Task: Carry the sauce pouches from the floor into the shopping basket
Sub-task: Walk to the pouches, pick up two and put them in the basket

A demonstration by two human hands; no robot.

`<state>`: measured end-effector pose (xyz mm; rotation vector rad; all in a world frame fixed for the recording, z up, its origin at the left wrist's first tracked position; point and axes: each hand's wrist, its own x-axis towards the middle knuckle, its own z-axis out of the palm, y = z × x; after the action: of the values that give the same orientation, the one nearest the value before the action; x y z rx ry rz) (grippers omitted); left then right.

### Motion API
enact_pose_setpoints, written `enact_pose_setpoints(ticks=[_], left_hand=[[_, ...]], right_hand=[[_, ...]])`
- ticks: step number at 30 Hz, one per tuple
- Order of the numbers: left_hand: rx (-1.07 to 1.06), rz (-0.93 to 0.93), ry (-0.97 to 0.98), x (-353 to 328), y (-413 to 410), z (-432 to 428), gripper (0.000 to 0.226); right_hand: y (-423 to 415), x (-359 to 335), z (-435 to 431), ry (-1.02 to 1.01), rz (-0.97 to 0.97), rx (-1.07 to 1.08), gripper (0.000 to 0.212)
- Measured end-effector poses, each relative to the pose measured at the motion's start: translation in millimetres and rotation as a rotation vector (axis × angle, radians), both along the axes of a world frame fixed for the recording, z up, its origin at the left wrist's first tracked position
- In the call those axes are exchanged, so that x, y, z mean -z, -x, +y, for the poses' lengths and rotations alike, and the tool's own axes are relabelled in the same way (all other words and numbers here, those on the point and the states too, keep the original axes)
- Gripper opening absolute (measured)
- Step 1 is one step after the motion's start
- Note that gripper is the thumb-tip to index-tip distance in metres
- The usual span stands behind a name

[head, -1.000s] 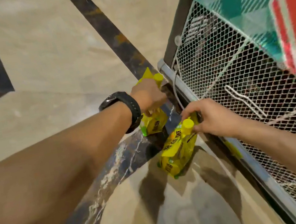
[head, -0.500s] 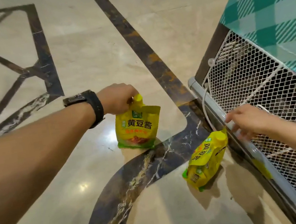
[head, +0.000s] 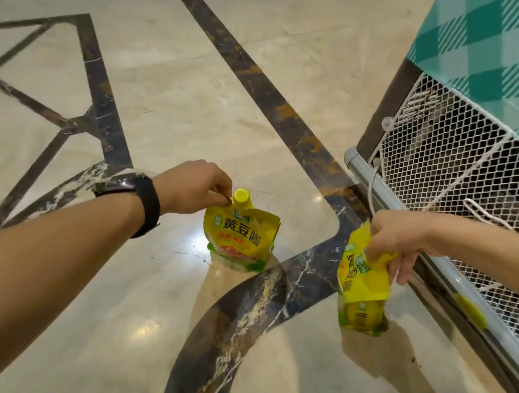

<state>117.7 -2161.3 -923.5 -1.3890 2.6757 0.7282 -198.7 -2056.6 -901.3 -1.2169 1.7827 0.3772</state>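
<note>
Head camera view, looking down at a polished marble floor [head: 68, 328] with dark inlaid bands. Both pouches have come up off the floor in the last second: earlier they sat low against the foot of the mesh frame, close together; now each hangs in the air from its own hand and they are apart.

Left hand [head: 193, 186], a black watch [head: 146, 200] on its wrist, pinches the top edge of the left sauce pouch [head: 242, 236] just beside its yellow cap, fingers closed on it. That pouch is yellow with a printed label facing the camera, and it dangles upright above a pale tile.

Right hand [head: 401, 241] is closed around the upper part of the right sauce pouch [head: 360, 285], which hangs tilted, its lower end near the floor (whether it is fully clear cannot be told), just beside the grey rail of a white mesh frame [head: 451, 172]. A green checked cloth [head: 490, 34] drapes over the top of that frame.

No shopping basket can be identified for certain in this view, so nothing can be said of its contents. My judgement: pick-up is done, and the carry to the basket is what remains.
</note>
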Motion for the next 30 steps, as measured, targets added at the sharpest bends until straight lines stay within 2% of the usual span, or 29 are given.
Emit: enact_pose_setpoints(ticks=[2, 5, 8, 11, 13, 16, 18, 21, 26, 30], left_hand=[[-0.049, 0.108, 0.055, 13.4, -9.5, 7.9, 0.015], [-0.239, 0.388, 0.019, 38.2, -20.7, 22.4, 0.012], [-0.351, 0.585, -0.057, 56.8, -18.6, 30.4, 0.004], [-0.402, 0.651, -0.143, 68.1, -16.0, 30.6, 0.011], [-0.402, 0.663, -0.219, 73.2, -14.1, 29.3, 0.023], [-0.402, 0.66, -0.235, 82.3, -10.3, 27.4, 0.03], [-0.432, 0.657, -0.134, 87.6, -6.9, 26.9, 0.022], [-0.468, 0.732, -0.081, 90.0, 1.3, 29.6, 0.013], [-0.454, 0.778, -0.155, 97.2, 4.2, 47.1, 0.012], [-0.459, 0.824, -0.166, 105.1, 0.2, 57.7, 0.01]], right_hand=[[-5.7, -5.0, -5.2, 0.053, 0.106, -0.231, 0.013], [-9.0, -14.2, -15.5, 0.232, 0.336, -0.646, 0.023], [-5.0, -16.8, -22.6, 0.413, 0.362, -0.77, 0.006], [6.4, -9.1, -26.0, 0.605, 0.217, -0.601, 0.022], [20.1, 0.6, -20.0, 0.721, 0.067, -0.387, 0.029], [43.1, 24.7, 7.8, 0.737, -0.315, 0.082, 0.044], [44.4, 44.3, 27.7, 0.703, -0.464, 0.227, 0.033], [35.7, 69.1, 40.0, 0.733, -0.443, 0.281, 0.024], [21.3, 74.4, 11.1, 0.795, -0.501, 0.249, 0.006], [13.7, 78.6, -2.4, 0.784, -0.593, 0.318, 0.011]])
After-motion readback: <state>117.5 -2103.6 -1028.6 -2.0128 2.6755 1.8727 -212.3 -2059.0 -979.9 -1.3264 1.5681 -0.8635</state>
